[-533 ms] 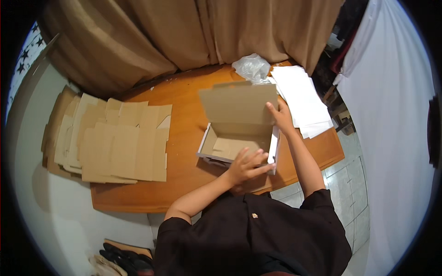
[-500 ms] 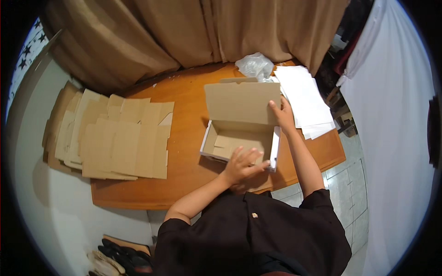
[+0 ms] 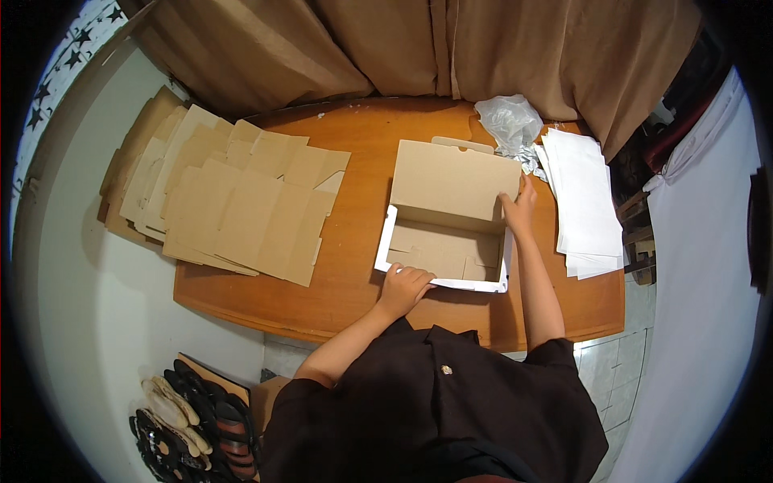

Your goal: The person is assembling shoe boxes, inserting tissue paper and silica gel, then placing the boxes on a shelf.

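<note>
A cardboard box (image 3: 475, 285), white outside and brown inside, stands on the wooden table in front of me. Its lid (image 3: 452, 179) is raised at the far side, and a tab sticks up along the lid's top edge. Inside, the brown bottom shows folded flaps and holds nothing. My left hand (image 3: 406, 291) is curled over the near wall close to the left corner. At the lid's right edge, my right hand (image 3: 519, 208) grips the board with its thumb on the inner face.
Flattened cardboard boxes (image 3: 250, 213) lie piled on the table's left side. White paper sheets (image 3: 588, 201) are stacked at the right, beside a crumpled clear plastic bag (image 3: 510, 125). A brown curtain (image 3: 403, 48) hangs behind the table. Shoes (image 3: 197, 423) stand at lower left.
My left hand has gone from open above the box's front to gripping its near wall at the left. The box now sits squarer to me. The whole view has shifted.
</note>
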Demonstrator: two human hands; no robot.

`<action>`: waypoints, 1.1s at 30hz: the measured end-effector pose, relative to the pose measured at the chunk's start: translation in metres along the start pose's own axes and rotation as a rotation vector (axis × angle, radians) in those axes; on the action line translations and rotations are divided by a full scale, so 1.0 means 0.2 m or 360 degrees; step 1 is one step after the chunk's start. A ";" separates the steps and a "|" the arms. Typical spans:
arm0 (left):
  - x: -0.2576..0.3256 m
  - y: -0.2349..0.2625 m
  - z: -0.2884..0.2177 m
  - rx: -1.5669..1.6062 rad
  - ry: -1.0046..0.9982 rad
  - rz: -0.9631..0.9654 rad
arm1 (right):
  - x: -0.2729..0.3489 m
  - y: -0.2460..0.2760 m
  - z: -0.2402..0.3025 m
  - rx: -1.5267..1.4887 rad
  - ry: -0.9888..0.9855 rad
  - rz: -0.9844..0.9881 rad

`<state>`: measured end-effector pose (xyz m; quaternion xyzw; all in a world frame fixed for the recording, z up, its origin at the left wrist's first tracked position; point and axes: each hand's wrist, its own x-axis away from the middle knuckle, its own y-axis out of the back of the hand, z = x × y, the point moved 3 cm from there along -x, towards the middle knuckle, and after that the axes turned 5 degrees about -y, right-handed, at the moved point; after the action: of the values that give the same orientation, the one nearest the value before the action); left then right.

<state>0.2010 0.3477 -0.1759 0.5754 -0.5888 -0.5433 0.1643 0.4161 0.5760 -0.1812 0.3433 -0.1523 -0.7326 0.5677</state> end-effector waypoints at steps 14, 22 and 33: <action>-0.13 0.11 -0.03 -0.0149 0.0157 -0.0208 | 0.60 0.26 -0.19 -0.0665 -0.0742 0.0906; 0.03 0.07 0.34 0.0250 0.1153 -0.0560 | 0.48 0.31 -0.20 -0.0686 -0.0700 0.1147; -0.01 0.04 0.32 0.0588 0.1289 -0.0366 | 0.20 0.55 -0.64 0.1096 -0.0865 0.0098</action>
<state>0.1445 0.3766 -0.1904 0.8226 -0.4966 -0.1752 0.2145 0.5782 0.5257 -0.2184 0.3027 -0.5417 -0.6854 0.3811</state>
